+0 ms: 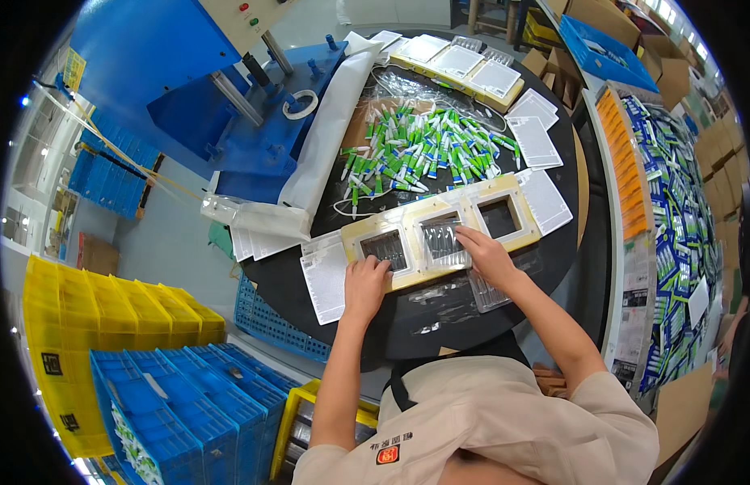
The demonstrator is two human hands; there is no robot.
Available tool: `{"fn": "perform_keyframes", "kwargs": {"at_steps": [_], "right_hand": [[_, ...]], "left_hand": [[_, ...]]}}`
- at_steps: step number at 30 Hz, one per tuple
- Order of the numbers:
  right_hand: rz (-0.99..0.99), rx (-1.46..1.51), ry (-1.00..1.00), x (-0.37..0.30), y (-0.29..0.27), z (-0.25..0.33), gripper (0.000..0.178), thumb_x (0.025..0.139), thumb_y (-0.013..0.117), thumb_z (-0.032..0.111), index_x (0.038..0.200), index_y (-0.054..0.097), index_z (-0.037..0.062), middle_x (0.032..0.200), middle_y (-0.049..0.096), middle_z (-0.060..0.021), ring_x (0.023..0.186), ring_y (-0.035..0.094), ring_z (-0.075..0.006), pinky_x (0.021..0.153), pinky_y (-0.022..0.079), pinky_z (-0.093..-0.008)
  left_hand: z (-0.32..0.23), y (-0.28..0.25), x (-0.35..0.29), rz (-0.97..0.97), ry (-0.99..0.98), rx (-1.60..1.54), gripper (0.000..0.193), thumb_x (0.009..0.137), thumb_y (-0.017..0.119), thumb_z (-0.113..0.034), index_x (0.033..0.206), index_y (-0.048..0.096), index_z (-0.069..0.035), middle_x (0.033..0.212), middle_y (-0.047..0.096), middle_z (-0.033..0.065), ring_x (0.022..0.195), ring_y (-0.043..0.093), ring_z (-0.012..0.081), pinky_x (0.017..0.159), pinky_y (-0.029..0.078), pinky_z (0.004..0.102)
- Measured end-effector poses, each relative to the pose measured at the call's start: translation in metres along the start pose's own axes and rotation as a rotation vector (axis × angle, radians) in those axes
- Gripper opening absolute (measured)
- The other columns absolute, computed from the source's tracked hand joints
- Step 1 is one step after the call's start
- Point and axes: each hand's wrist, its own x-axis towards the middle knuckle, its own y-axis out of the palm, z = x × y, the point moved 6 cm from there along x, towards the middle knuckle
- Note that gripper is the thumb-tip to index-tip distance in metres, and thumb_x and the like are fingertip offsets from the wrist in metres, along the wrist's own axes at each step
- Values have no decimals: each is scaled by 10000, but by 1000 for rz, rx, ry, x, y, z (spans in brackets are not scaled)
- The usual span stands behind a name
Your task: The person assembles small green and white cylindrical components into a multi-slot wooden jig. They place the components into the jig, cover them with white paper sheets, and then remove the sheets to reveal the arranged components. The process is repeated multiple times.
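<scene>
In front of me on the round black table lies a yellow frame [405,279] with three windows in pale surrounds. Clear ribbed blister trays fill its left and middle windows; the right window shows no tray. My left hand [367,284] curls over the near edge of the frame, fingertips at the corner of the left blister tray [383,249]. My right hand [484,254] pinches the edge of the middle blister tray [442,241], which sits slightly raised and tilted. Beyond the frame is a heap of green and white tubes [431,145], some with blue parts.
A second yellow frame [496,99] bearing white cards stands at the table's far side. White printed cards [322,279] lie around the rim. A blue press [270,121] rises at the left, with stacked blue crates [197,404] below. A long bin of packaged tubes [666,242] is at right.
</scene>
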Motion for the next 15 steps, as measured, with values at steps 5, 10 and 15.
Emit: {"fn": "perform_keyframes", "kwargs": {"at_steps": [5, 10, 15], "right_hand": [[74, -328, -198, 18, 3, -15, 443, 768, 692, 62, 1210, 674, 78, 1345, 617, -89, 1351, 493, -273, 1147, 342, -519], [192, 139, -130, 32, -1, 1, 346, 781, 780, 217, 1068, 679, 53, 1125, 665, -75, 1089, 619, -294, 902, 514, -425], [453, 248, -120, 46, 36, -11, 263, 775, 790, 282, 944, 725, 91, 1028, 661, -85, 978, 652, -314, 814, 528, -459]], "left_hand": [[-23, -11, -7, -142, -79, -30, 241, 887, 724, -180, 1088, 666, -61, 1100, 639, 112, 1043, 599, 338, 1010, 417, 481], [-90, 5, -17, -277, -94, -166, 242, 881, 717, -98, 1105, 645, -42, 1103, 657, 131, 1040, 621, 335, 998, 457, 490], [-124, 29, -6, -238, -133, -33, 353, 891, 702, -104, 1229, 621, -36, 1267, 618, 126, 1192, 592, 299, 1091, 419, 482]]}}
